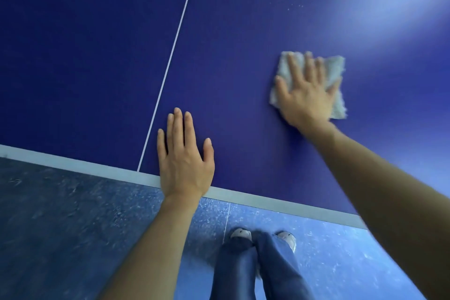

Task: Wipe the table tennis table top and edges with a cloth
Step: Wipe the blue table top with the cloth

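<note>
A person's right hand (307, 91) pressed flat, fingers spread, on a pale cloth (337, 69) on the blue table (97, 56), at two o'clock from the left hand (185, 156), which lay flat and empty-palmed near the table's white edge (73, 165).

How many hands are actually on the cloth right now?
1. The right hand presses flat on the cloth, out on the table top. The left hand lies flat on bare table by the near edge, right of the white centre line.
</note>
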